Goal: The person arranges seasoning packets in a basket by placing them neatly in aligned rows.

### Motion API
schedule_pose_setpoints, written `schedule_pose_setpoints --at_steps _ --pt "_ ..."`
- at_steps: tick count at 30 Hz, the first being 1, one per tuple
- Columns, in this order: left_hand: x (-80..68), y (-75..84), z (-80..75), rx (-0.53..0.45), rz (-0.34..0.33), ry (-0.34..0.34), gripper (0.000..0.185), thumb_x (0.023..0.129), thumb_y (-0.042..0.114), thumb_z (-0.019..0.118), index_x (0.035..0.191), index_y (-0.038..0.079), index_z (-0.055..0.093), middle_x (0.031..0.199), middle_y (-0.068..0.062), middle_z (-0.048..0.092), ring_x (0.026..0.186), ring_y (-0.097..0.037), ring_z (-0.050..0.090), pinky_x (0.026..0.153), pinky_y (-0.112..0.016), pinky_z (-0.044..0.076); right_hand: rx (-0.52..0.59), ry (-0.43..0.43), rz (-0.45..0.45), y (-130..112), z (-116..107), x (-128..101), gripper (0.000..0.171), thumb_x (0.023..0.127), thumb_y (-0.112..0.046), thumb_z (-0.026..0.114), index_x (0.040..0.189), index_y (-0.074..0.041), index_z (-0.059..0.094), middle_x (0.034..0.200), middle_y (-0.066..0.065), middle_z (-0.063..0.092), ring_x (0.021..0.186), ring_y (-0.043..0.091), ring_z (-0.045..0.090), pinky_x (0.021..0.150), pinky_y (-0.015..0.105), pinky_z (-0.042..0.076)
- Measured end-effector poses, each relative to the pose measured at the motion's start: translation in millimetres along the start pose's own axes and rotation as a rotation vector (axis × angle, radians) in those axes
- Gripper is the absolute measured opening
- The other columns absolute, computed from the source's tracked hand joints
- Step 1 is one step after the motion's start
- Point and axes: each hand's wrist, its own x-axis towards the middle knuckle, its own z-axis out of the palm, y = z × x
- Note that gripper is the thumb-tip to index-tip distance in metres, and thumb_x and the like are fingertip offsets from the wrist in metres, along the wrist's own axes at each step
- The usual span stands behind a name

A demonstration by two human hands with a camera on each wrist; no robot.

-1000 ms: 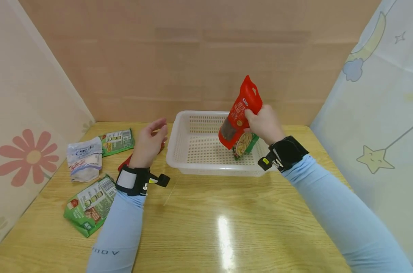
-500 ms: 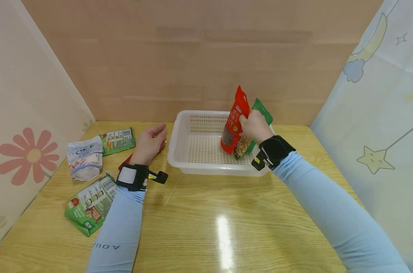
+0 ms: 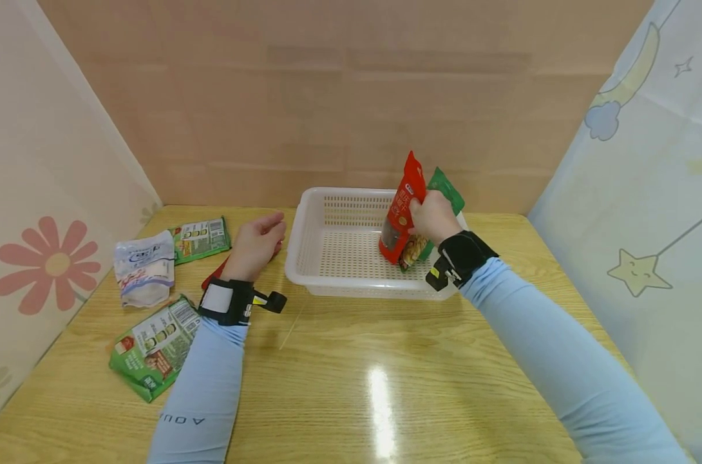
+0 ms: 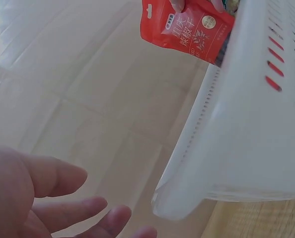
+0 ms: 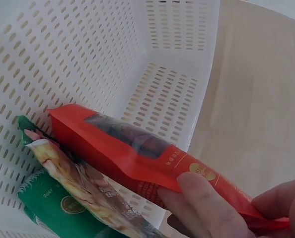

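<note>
At the far left of the pale wooden table (image 3: pixel 339 386) lies a white and blue foil pouch (image 3: pixel 144 267), with a flat green snack packet (image 3: pixel 200 240) just beside it toward the back wall. Nearer the front edge, a second, larger green printed packet (image 3: pixel 154 346) lies flat beside the left forearm's light blue sleeve.

The left hand (image 3: pixel 254 246) rests on the tabletop just left of the basket, fingers loosely spread and gripping nothing; a sliver of a red packet (image 3: pixel 214 275) peeks out from under the wrist. In the left wrist view the fingers (image 4: pixel 63 173) hang relaxed beside the basket's outer wall.

The white perforated plastic basket (image 3: pixel 328 274) sits in the middle of the table. Over its right part, the right hand (image 3: pixel 435 216) clasps two pouches together near their upper ends: a tall red plastic pouch with a dark window (image 3: pixel 402 219) and a green snack pouch printed with food (image 3: pixel 438 193) behind it. Both stand nearly upright, with their lower ends down inside the basket. In the right wrist view the fingers (image 5: pixel 207 203) curl round the red pouch, and both pouches lean along the slotted side wall.
</note>
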Motion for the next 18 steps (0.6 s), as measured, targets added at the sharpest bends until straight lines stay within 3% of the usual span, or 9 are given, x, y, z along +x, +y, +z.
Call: schedule_pose_setpoints --at_steps 8,18 --pt "-0.2 0.2 -1.1 0.004 -0.006 -0.021 0.048 0.105 0.024 0.050 0.148 0.005 0.045 0.146 -0.014 0.049 0.122 -0.025 0.052 0.104 -0.041 0.044 0.022 0.020 0.017 1.9 -5.8 -0.3 0.050 0.105 -0.021 0.043 0.144 0.009 0.033 0.140 0.028 0.047 0.113 0.043 0.060 0.085 0.046 0.055" --pt "-1.0 1.0 -2.4 0.003 -0.010 -0.018 0.047 0.105 0.022 0.050 0.148 0.006 0.045 0.146 -0.015 0.049 0.122 -0.025 0.053 0.094 -0.028 0.049 0.126 0.014 0.058 1.7 -15.0 -1.8 0.057 0.102 -0.019 0.051 0.148 0.005 0.028 0.145 0.026 0.042 0.121 0.043 0.053 0.086 0.046 0.055"
